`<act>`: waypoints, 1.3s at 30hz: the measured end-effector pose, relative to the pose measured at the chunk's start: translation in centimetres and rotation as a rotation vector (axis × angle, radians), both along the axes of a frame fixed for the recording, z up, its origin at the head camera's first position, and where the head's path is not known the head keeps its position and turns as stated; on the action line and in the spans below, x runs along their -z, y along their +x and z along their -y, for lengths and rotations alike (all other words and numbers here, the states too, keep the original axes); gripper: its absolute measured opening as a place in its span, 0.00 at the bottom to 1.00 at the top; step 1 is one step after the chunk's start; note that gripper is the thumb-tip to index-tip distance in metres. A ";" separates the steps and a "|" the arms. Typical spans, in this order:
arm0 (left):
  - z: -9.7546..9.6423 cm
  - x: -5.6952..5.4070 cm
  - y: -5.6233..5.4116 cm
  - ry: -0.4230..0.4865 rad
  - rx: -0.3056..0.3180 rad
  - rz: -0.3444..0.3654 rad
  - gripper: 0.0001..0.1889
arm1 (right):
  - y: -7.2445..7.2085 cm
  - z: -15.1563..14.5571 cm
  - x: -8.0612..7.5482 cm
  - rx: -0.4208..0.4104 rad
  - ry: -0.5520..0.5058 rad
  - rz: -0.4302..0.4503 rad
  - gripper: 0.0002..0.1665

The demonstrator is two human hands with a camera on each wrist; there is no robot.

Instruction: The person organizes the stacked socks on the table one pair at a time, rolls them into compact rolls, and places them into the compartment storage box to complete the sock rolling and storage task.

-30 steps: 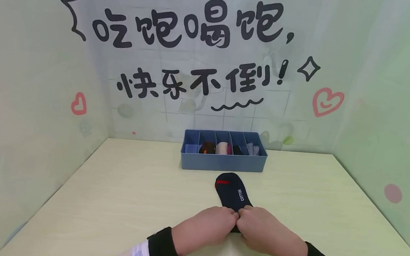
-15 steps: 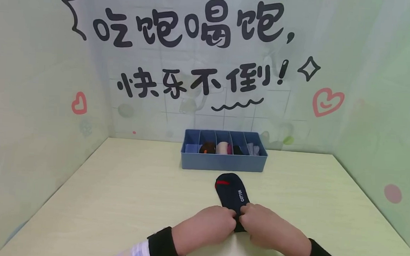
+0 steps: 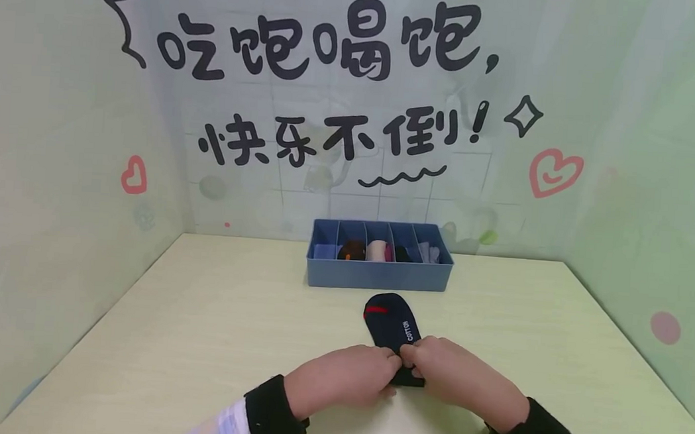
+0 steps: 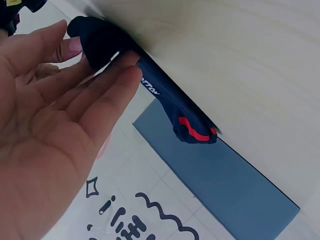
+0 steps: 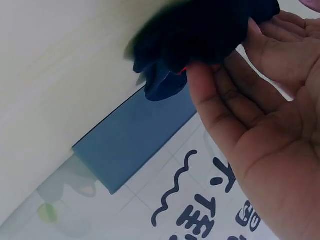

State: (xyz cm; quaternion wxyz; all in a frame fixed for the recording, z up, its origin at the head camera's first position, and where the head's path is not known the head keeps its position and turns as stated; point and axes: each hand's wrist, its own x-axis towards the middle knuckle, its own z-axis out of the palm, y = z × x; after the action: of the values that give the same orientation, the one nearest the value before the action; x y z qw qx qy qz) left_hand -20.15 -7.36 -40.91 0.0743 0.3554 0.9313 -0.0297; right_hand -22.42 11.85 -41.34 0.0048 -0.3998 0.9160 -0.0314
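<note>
A dark navy sock [image 3: 391, 322] with a red mark at the toe and white COTTON lettering lies on the table, toe toward the box. My left hand [image 3: 346, 374] pinches its near part from the left, and my right hand [image 3: 463, 373] pinches it from the right, the fingertips close together. In the left wrist view the thumb and fingers of the left hand [image 4: 55, 120] are at the raised cuff end of the sock [image 4: 162, 92]. Seen from the right wrist, the right hand [image 5: 260, 115] holds the bunched dark fabric; the fold's shape is hard to tell.
Just beyond the sock stands a blue divided box [image 3: 376, 276]. Its compartments hold a brown roll [image 3: 353, 250], a pale pink roll [image 3: 376, 250], a black item [image 3: 402, 254] and greyish fabric [image 3: 429, 253]. Printed walls bound the table [image 3: 228, 316] at the back and sides.
The hands have parted slightly and shifted a little forward along the sock. The near cuff edge has moved forward slightly, while the toe has stayed nearly in place.
</note>
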 end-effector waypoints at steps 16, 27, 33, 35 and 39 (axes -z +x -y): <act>-0.1 0.1 0.1 -0.022 0.021 -0.077 0.13 | 1.0 0.4 0.3 -0.128 0.152 -0.327 0.09; -0.3 -0.6 0.8 -0.048 0.018 -0.082 0.07 | 0.8 0.3 -0.3 -0.150 0.171 -0.122 0.06; -0.2 -0.7 0.8 -0.034 0.052 -0.047 0.06 | 0.7 0.1 -0.7 -0.115 0.072 0.043 0.08; 0.0 -0.7 0.7 -0.008 0.060 -0.016 0.05 | 0.6 0.0 -0.8 -0.084 0.024 0.150 0.11; 0.1 -0.8 0.5 0.026 0.077 0.012 0.06 | 0.0 -0.4 -0.9 -0.061 -0.071 0.291 0.13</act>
State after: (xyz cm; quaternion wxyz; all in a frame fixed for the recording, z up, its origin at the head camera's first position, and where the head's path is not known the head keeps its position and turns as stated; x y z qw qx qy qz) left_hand -19.69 -7.48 -40.06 0.0738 0.3922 0.9167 -0.0182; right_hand -22.40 12.27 -40.43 0.1242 -0.4189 0.8913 -0.1210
